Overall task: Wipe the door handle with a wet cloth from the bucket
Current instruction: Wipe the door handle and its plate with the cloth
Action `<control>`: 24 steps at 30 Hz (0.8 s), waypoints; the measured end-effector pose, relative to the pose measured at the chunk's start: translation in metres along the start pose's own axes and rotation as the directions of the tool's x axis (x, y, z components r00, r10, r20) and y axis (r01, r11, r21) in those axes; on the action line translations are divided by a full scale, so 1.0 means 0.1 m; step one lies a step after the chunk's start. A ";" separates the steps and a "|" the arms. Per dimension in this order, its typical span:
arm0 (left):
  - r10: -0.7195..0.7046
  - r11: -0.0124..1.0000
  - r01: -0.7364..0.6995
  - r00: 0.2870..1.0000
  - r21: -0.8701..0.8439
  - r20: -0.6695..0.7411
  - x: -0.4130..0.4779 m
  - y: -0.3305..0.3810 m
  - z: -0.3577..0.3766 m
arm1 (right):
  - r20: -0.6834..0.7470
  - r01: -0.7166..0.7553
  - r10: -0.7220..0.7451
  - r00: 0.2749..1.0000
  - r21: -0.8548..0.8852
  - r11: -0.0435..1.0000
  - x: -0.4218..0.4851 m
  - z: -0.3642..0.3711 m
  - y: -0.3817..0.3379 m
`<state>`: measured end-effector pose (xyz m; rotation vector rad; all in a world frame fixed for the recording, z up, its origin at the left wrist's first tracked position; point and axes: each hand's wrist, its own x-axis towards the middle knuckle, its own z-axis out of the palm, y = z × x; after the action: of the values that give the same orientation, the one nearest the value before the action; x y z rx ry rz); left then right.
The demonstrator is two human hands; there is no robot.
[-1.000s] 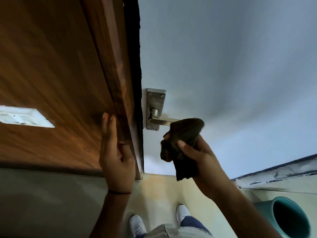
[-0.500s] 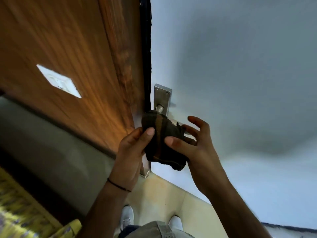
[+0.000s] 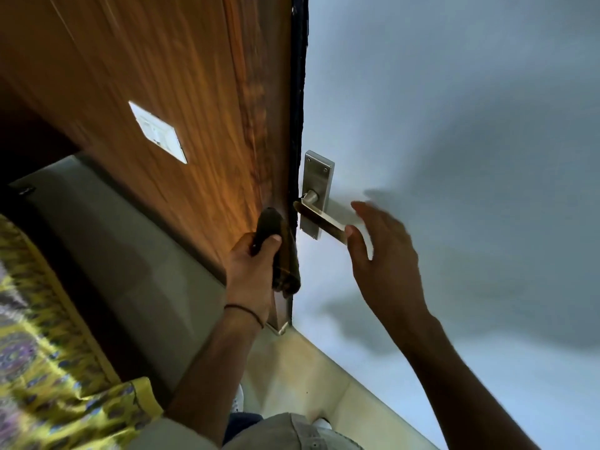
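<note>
A steel lever door handle [image 3: 321, 222] on a metal backplate [image 3: 316, 186] is fixed to the pale door [image 3: 454, 125] near its edge. My left hand [image 3: 251, 274] grips a dark brown cloth [image 3: 281, 251] bunched against the door's edge, just left of the handle. To the right of the lever my right hand [image 3: 383, 254] is empty with fingers spread, its thumb touching the lever's free end. The bucket is out of sight.
A wood-grain panel [image 3: 162, 76] with a white switch plate [image 3: 158, 132] stands left of the door edge. A yellow patterned fabric [image 3: 48, 368] fills the lower left. My shoes and a tiled floor [image 3: 292, 378] lie below.
The cloth has passed from my right hand to my left, which now holds it alone at the door's edge. My right hand let go and opened beside the lever, which is now uncovered.
</note>
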<state>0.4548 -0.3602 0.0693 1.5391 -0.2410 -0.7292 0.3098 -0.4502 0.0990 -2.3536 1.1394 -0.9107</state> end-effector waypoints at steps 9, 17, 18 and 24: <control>0.007 0.988 -0.015 0.998 -0.153 -0.055 0.10 -0.08 0.68 | 0.173 -0.237 0.197 0.965 0.254 0.938 0.04 0.04 0.07; 0.142 0.979 -0.157 0.982 -0.130 -0.123 0.03 -0.19 0.87 | 0.211 -0.296 0.235 0.949 0.332 0.895 0.05 0.06 0.17; 0.147 0.981 -0.163 0.978 -0.106 -0.147 0.05 -0.14 0.92 | 0.211 -0.305 0.241 0.947 0.363 0.880 0.05 0.07 0.19; 0.053 0.998 -0.036 0.928 0.053 -0.369 0.25 0.27 1.15 | 0.238 -0.323 0.235 0.942 0.465 0.824 0.09 0.04 0.25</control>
<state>0.4151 -0.4714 0.0944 1.6761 -0.0086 -0.3870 0.3032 -0.4723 0.0853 -1.7495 0.9990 -0.7666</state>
